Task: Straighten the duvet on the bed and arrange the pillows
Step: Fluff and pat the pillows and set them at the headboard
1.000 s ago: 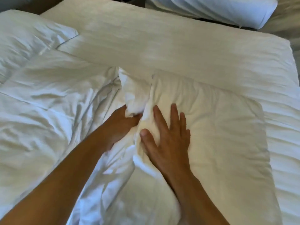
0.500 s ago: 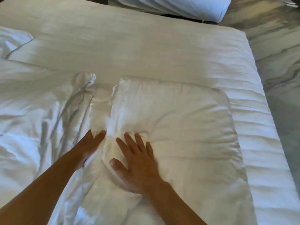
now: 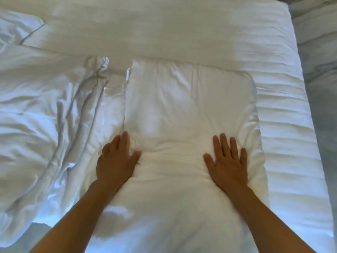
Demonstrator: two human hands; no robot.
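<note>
A white pillow (image 3: 184, 99) lies flat on the bed in the middle of the head view, its long side running away from me. My left hand (image 3: 116, 161) rests flat on its left edge with fingers spread. My right hand (image 3: 228, 161) presses flat on its right part, fingers straight. A crumpled white duvet (image 3: 45, 115) is bunched up to the left of the pillow. A second pillow (image 3: 16, 28) with a thin dark seam line shows at the far left.
The bare white mattress sheet (image 3: 284, 115) stretches past the pillow to the right and across the far side. The bed's right edge (image 3: 310, 110) drops to pale marbled flooring (image 3: 324, 73) at the right.
My right hand slid from the pillow's left side across to its right part. My left hand let go of the pillow's left edge and now lies flat. The pillow lies smoother.
</note>
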